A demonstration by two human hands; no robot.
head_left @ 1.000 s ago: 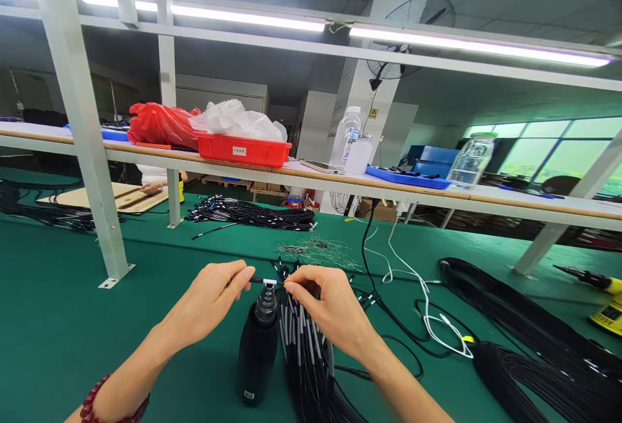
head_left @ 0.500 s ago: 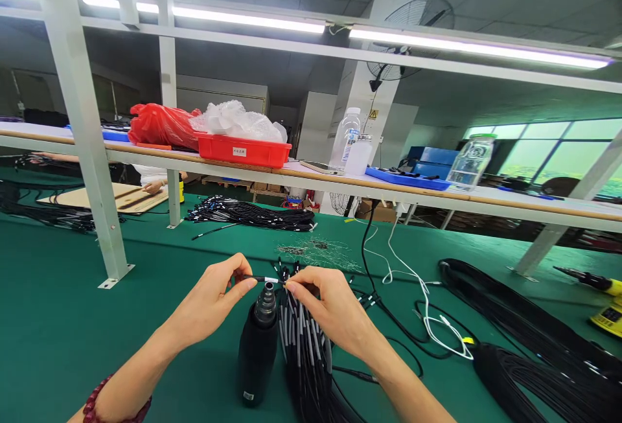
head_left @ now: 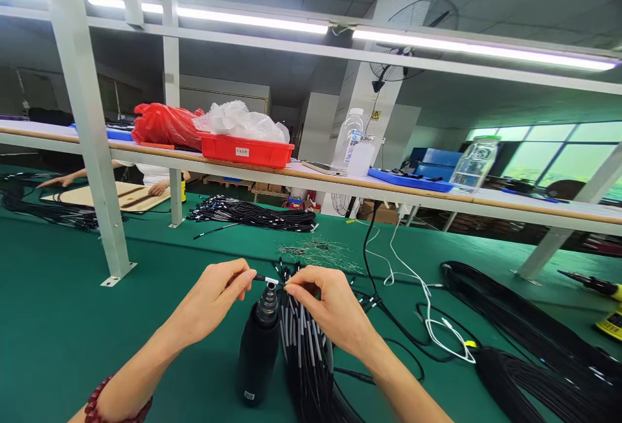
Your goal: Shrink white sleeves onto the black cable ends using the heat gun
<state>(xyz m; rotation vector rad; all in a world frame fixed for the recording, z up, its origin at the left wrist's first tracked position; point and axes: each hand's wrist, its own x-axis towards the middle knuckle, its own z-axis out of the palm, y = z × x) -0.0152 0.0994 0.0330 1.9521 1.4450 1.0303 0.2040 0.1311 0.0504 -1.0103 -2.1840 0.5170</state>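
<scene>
My left hand [head_left: 214,298] and my right hand [head_left: 324,301] meet above the green mat, pinching a thin black cable with a white sleeve [head_left: 269,280] between their fingertips. The cable's far end disappears under my right fingers. Just below it stands a black bottle-shaped holder with a ribbed, threaded top [head_left: 260,345], close to my left hand. A dense bundle of black cables with grey sleeves [head_left: 307,352] hangs under my right hand. A dark beaded bracelet [head_left: 116,409] circles my left wrist.
Large coils of black cable [head_left: 529,371] and a white cord [head_left: 427,319] lie to the right, with a yellow electric screwdriver [head_left: 602,290] at the edge. White shelf posts [head_left: 114,241] stand on the mat ahead. A co-worker's hands [head_left: 158,188] reach over a wooden board at far left.
My hands have shifted only slightly, still pinching the cable. A co-worker's arm now stretches farther across the far left, and the view has turned slightly left.
</scene>
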